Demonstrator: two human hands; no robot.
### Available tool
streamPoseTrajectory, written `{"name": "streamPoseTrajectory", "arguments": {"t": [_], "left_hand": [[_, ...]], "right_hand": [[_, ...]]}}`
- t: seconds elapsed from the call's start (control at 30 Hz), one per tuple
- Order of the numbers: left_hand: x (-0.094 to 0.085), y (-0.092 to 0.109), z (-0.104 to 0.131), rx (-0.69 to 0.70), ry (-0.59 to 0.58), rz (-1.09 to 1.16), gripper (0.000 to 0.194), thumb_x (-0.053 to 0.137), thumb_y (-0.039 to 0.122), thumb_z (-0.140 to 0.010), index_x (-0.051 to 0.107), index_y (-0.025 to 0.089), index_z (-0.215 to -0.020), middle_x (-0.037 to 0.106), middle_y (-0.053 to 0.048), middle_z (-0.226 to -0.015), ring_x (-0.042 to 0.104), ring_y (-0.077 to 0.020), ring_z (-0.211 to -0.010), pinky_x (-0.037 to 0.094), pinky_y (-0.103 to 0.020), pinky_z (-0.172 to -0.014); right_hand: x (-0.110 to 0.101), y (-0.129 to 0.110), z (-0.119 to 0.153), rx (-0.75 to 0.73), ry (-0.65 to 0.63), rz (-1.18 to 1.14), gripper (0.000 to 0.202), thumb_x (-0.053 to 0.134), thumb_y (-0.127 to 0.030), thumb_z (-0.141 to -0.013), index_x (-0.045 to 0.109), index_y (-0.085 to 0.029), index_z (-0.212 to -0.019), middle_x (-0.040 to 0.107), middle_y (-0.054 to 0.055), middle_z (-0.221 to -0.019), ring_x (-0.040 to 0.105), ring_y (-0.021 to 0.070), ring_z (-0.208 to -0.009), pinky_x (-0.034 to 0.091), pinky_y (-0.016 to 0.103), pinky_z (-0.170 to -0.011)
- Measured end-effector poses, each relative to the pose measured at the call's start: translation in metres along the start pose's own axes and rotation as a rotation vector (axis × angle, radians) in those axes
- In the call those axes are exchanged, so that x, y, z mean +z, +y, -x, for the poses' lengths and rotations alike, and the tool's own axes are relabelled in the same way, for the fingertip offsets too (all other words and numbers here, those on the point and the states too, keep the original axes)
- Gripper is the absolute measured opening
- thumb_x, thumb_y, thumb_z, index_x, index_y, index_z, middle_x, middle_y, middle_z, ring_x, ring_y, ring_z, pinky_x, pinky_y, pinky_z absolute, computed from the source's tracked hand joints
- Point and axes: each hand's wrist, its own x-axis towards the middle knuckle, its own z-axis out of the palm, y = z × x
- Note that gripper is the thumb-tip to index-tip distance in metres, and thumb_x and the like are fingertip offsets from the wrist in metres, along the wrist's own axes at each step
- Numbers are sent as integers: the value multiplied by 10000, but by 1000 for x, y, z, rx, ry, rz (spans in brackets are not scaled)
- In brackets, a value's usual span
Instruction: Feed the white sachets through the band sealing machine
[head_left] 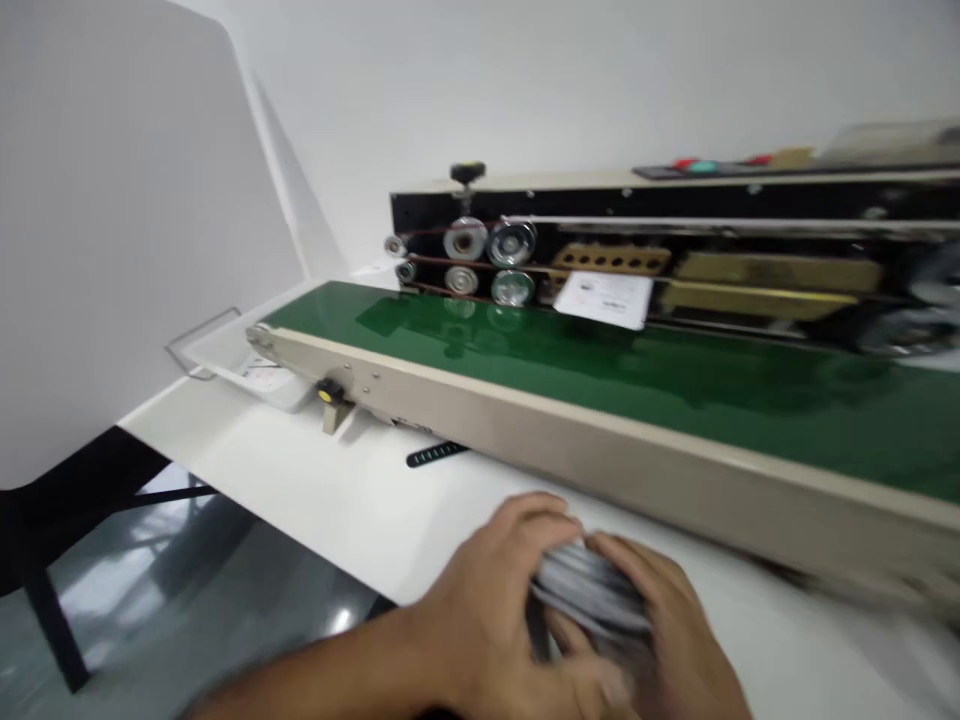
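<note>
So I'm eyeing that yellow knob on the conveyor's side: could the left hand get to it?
Probably yes: bare white table lies between the left hand and the yellow knob, though it holds the grey bundle.

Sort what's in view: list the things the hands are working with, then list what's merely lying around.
In hand:
- left hand and right hand, both closed around a grey bundle, blurred, above the white table

Lying about:
- green conveyor belt of the sealing machine
- white bag at the machine's rollers
- black strap on the table
- clear tray at the belt's end
</note>
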Motion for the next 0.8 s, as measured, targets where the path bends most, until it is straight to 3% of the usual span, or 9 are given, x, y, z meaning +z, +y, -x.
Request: {"name": "streamPoseTrajectory", "arguments": {"t": [0.17,0.33,0.43,0.57,0.63,0.8], "left_hand": [[-14,14,5,-280,-83,141,613,763,237,-759,463,243,-1294,515,-98,-1262,551,-262,-1093,448,-418,-952],[-26,12,14,-481,-6,515,470,659,320,-877,416,342,-1278,462,-35,-1271,574,-177,-986,531,-272,-763],[-29,13,12,-574,17,727,402,596,367,-901,429,323,-1263,457,-40,-1290,572,-185,-1007,560,-276,-754],[-26,22,10,-668,-26,965,447,610,423,-871,492,276,-1277,584,-65,-1243,563,-278,-1169,535,-406,-926],[-22,24,12,-688,-7,1144,465,628,358,-855,519,261,-1297,683,-69,-1130,576,-304,-1203,503,-455,-983],[-22,17,13,-666,86,1296,477,508,236,-852,535,205,-1327,771,-82,-974,643,-317,-1157,462,-518,-1040]], "right_hand": [[-2,-26,-4,87,-36,-160,488,600,-264,-889,418,-211,-1338,514,136,-1230,539,281,-1126,508,457,-945],[-8,-47,0,593,3,-625,513,707,-274,-849,443,-269,-1289,623,48,-1136,636,204,-984,554,368,-856],[-8,-60,-3,744,99,-915,491,736,-301,-846,463,-257,-1251,660,17,-1108,654,158,-989,569,276,-818],[3,-75,-12,763,135,-1018,440,725,-326,-869,463,-244,-1213,678,13,-1067,671,144,-944,582,265,-792],[11,-82,-16,734,140,-987,434,694,-356,-891,435,-247,-1221,669,25,-1062,672,161,-932,588,297,-785],[28,-89,-21,558,115,-552,479,647,-375,-883,410,-236,-1275,587,87,-1160,606,254,-1049,524,480,-921]]}}
